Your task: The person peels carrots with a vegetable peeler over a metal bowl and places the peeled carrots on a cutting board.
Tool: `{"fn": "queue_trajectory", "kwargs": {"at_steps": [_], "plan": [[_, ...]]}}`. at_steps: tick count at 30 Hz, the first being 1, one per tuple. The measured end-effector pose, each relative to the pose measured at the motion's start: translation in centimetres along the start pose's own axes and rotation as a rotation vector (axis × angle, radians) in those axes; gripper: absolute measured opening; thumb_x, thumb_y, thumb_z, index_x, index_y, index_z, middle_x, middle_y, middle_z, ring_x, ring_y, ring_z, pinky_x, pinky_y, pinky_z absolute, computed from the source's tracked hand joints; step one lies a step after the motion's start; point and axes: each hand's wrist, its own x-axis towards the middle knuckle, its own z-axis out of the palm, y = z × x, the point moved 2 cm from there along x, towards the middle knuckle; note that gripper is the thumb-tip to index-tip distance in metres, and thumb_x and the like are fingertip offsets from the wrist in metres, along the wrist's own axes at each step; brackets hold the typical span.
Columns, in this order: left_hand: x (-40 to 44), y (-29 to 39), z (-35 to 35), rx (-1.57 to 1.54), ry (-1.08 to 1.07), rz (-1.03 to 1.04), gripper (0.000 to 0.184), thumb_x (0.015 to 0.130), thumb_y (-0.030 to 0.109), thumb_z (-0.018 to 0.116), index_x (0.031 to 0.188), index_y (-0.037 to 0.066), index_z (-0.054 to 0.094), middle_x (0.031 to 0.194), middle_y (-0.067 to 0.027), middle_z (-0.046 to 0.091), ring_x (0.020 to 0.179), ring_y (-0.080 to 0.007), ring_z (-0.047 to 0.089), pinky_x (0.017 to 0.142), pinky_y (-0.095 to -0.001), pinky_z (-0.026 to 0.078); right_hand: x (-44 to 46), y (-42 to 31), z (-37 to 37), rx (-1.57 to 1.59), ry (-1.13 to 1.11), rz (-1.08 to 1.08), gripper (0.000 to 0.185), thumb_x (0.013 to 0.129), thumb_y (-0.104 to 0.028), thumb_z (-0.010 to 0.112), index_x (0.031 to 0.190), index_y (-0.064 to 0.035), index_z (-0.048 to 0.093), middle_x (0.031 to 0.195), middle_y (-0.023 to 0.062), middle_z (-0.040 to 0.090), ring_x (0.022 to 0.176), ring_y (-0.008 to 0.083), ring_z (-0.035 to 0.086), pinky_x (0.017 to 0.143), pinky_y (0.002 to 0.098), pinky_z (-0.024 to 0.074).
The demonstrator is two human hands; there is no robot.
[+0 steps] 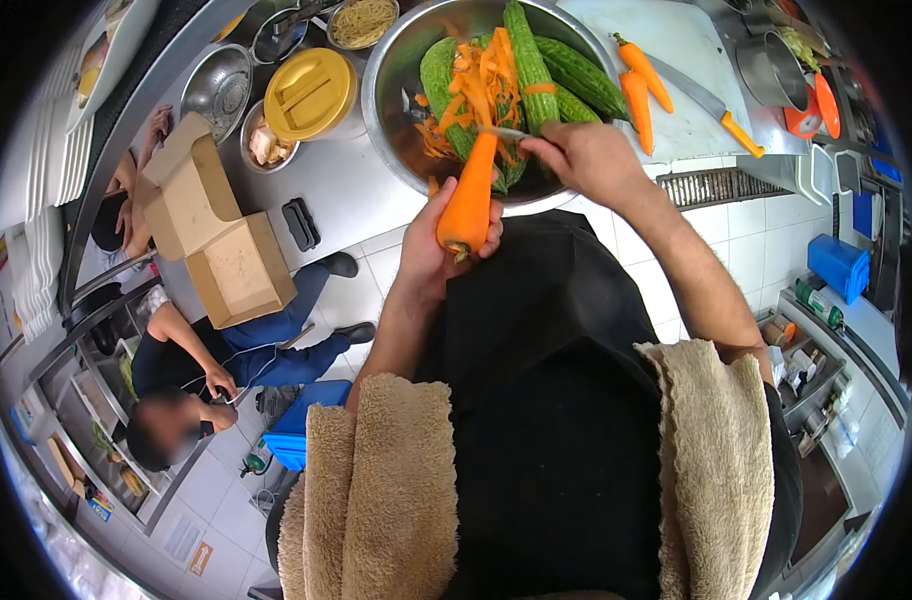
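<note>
My left hand (431, 240) is wrapped round the thick end of a large orange carrot (465, 215), whose thin end points over a metal bowl (381, 125). My right hand (596, 160) grips a small peeler (504, 132), its blade at the carrot's upper part. Inside the bowl, orange peelings (488, 75) lie over several green bitter gourds (529, 60).
Right of the bowl, carrots (637, 105) and a yellow-handled knife (706, 100) rest on a white board (711, 60). To the left are a yellow-lidded container (311, 95), an open cardboard box (238, 270) and a seated person (191, 350).
</note>
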Motion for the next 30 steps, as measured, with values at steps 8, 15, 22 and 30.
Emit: {"fn": "queue_trajectory", "kwargs": {"at_steps": [8,15,22,30], "plan": [[0.0,0.4,1.0,-0.045,0.151,0.024,0.058,0.116,0.050,0.040,0.140,0.000,0.057,0.104,-0.0140,0.068,0.086,-0.0241,0.068,0.070,-0.0362,0.058,-0.6,-2.2,-2.4,0.167,0.019,0.016,0.039,0.107,-0.043,0.063,0.096,-0.0061,0.072,0.078,0.0199,0.070,0.079,0.0447,0.070,0.068,0.0525,0.0534],[0.3,0.4,0.6,-0.025,0.157,0.021,0.055,0.116,0.048,0.041,0.133,0.000,0.060,0.107,-0.0153,0.071,0.089,-0.0273,0.070,0.070,-0.0368,0.059,-3.7,-6.8,-2.7,0.278,-0.064,-0.241,0.034,0.105,-0.042,0.066,0.104,-0.0087,0.070,0.085,0.0160,0.074,0.079,0.0408,0.072,0.068,0.0516,0.0560],[0.1,0.2,1.4,-0.080,0.016,-0.018,0.059,0.116,0.047,0.036,0.151,0.002,0.050,0.103,-0.0131,0.065,0.080,-0.0214,0.063,0.063,-0.0330,0.054,0.5,0.6,0.2,0.008,0.048,0.044,0.041,0.107,-0.047,0.061,0.097,-0.0082,0.070,0.080,0.0190,0.072,0.078,0.0436,0.071,0.066,0.0536,0.0544],[0.1,0.4,1.4,-0.090,0.096,0.008,0.063,0.116,0.053,0.035,0.154,0.005,0.050,0.101,-0.0126,0.066,0.077,-0.0195,0.066,0.061,-0.0291,0.056,-1.9,-3.4,-2.5,0.290,-0.026,-0.077,0.037,0.106,-0.043,0.065,0.101,-0.0080,0.073,0.085,0.0192,0.074,0.082,0.0438,0.071,0.071,0.0525,0.0555]]}}
